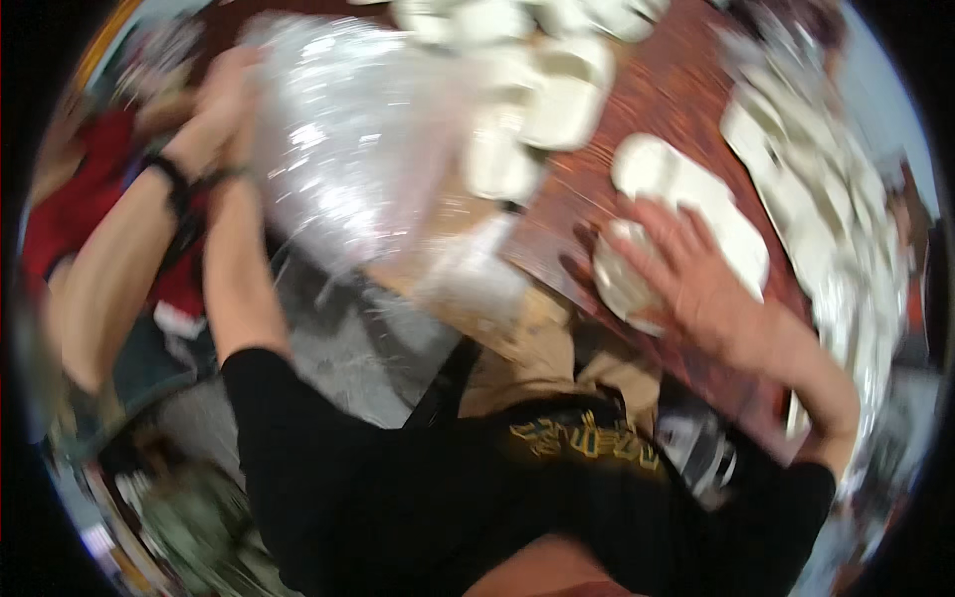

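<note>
Translucent, rounded object (623, 287) lies under your spread right hand (701, 274) near the edge of the reddish-brown wooden tabletop (662, 85), so cup it clear of the white slipper (732, 225); I cannot tell whether that grip, or your left hand (235, 111) by the clear plastic bundle (348, 139), is closed.

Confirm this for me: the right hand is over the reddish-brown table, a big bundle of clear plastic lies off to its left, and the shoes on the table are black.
Not quite: the shoes are off-white, not black, as the head view shows. The right hand is over the reddish-brown table, with the clear plastic bundle to its left.
</note>
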Demonstrator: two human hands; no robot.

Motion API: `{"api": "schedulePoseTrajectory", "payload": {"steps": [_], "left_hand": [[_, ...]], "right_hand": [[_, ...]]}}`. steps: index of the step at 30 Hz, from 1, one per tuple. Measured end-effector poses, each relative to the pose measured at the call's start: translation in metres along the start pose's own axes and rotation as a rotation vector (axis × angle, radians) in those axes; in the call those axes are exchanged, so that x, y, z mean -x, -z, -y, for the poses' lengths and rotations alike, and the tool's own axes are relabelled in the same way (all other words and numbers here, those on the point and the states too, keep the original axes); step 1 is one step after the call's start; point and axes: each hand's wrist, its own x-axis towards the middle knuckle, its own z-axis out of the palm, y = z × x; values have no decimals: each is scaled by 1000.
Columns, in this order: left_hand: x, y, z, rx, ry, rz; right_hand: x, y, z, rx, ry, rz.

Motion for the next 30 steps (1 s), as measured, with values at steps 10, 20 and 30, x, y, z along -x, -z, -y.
{"api": "schedulePoseTrajectory", "payload": {"steps": [10,20,30], "left_hand": [[37,-71,-66,228,-106,47],[93,-115,-34,-299,79,-291],[39,-112,64,-289,423,-312]], "right_hand": [[213,-33,-60,-175,-759,-505],[190,-108,-33,-451,-659,-481],[229,-125,-6,-624,-751,-550]]}}
